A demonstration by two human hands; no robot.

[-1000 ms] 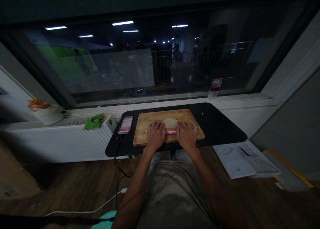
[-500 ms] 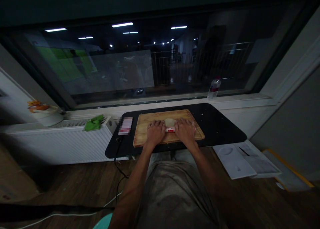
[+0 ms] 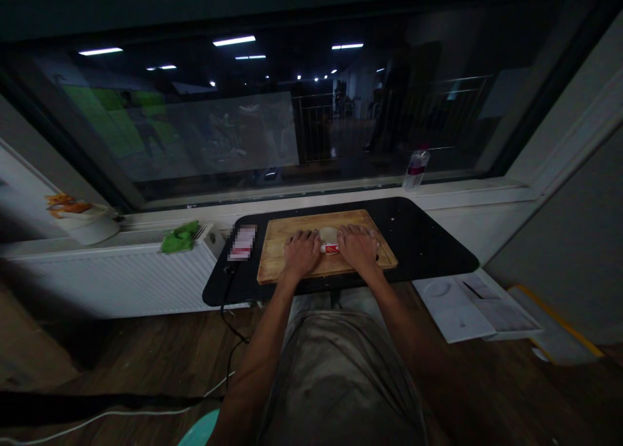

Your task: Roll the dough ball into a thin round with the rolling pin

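Note:
A rolling pin (image 3: 331, 249) with a red-and-white label lies crosswise on the wooden cutting board (image 3: 277, 262). My left hand (image 3: 302, 251) is curled over its left part. Over the right part rests my right hand (image 3: 359, 246), fingers bent across it. Most of the pin is hidden beneath both hands; the labelled middle shows in the gap. Just beyond it, a pale flat piece of dough (image 3: 328, 235) lies on the board, its near side covered by the pin.
The board sits on a black table (image 3: 428, 251). To its left is a blurred-out phone (image 3: 242, 243). A green cloth (image 3: 180, 237) lies on the radiator (image 3: 156, 280). On the windowsill stand a plastic bottle (image 3: 415, 171) and, at left, a white pot (image 3: 90, 225).
The label on the rolling pin shows a different part, so the pin has turned slightly under my hands. The whole view has shifted a little. Figures in the window have moved.

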